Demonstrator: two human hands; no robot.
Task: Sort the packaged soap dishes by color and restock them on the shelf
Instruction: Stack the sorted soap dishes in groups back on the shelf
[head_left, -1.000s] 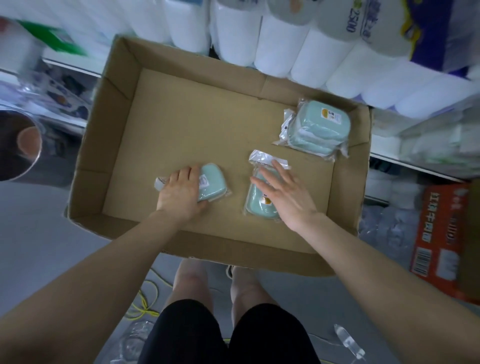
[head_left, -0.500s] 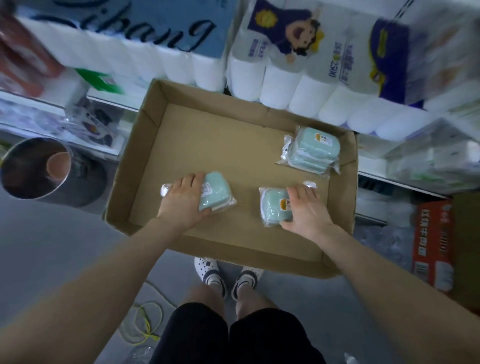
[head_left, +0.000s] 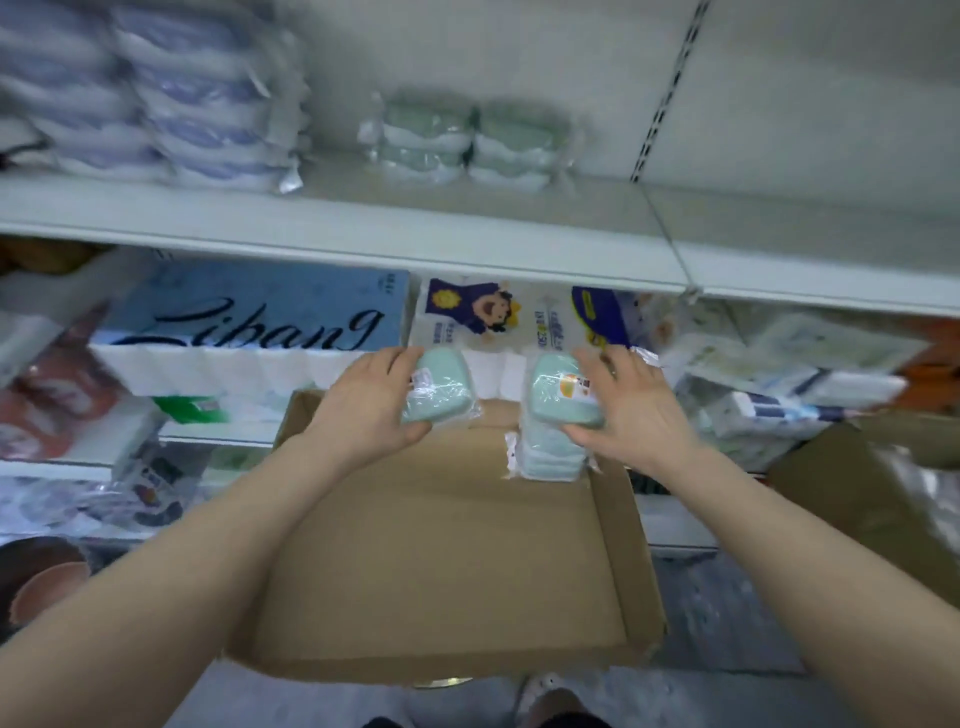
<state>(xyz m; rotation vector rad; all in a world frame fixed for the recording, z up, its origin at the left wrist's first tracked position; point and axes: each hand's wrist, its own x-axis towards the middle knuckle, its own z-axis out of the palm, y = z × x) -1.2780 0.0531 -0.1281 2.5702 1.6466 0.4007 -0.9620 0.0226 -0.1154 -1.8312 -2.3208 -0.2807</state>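
Note:
My left hand (head_left: 371, 405) grips a mint-green soap dish in clear wrap (head_left: 441, 387), held up above the far end of the cardboard box (head_left: 441, 561). My right hand (head_left: 623, 405) grips a second wrapped mint-green soap dish (head_left: 563, 389) at the same height. Below the right-hand dish, a small stack of wrapped green soap dishes (head_left: 545, 452) lies in the box's far right corner. On the white shelf (head_left: 467, 228) above stand stacked green soap dishes (head_left: 467, 140) in the middle and stacked blue soap dishes (head_left: 171, 119) to the left.
Under the shelf lie packs of tissue and toilet paper (head_left: 249, 332). A second cardboard box (head_left: 872, 483) stands at the right. A metal pot (head_left: 41, 577) is at the lower left. The shelf's right part (head_left: 805, 228) shows bare board.
Both hands have lifted their green soap dishes out of the box toward the shelf. The view has tilted up from the box floor to the shelf.

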